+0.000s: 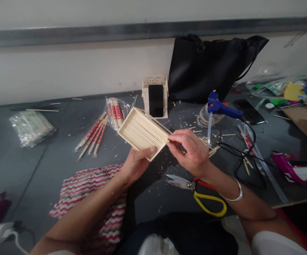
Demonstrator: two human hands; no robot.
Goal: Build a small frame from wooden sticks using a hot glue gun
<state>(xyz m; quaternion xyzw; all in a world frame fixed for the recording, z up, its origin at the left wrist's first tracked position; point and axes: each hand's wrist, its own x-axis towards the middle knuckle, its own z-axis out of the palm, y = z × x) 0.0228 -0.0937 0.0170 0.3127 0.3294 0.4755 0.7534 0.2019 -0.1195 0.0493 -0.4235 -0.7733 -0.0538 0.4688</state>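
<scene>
A shallow rectangular tray of pale wooden sticks (140, 131) is held tilted above the table. My left hand (136, 164) grips its near lower edge, thumb resting on the slatted inside. At the tray's right corner, the fingertips of my right hand (189, 150) are pinched together; a tiny pale bit shows there, too small to tell whether it is separate from the tray. Just below my right hand lie scissors (180, 182) with yellow and red handles, blades apart. Beyond it, a blue glue gun (224, 106) rests on a clear container (205, 117).
Bundles of chopsticks in red-marked wrappers (95, 136) and a clear pack (31, 127) lie at left. A phone (156, 101) leans on a stick-built stand (146, 92) before a black bag (209, 67). A striped cloth (90, 191) lies near my left arm; a black cord (245, 152) loops at right.
</scene>
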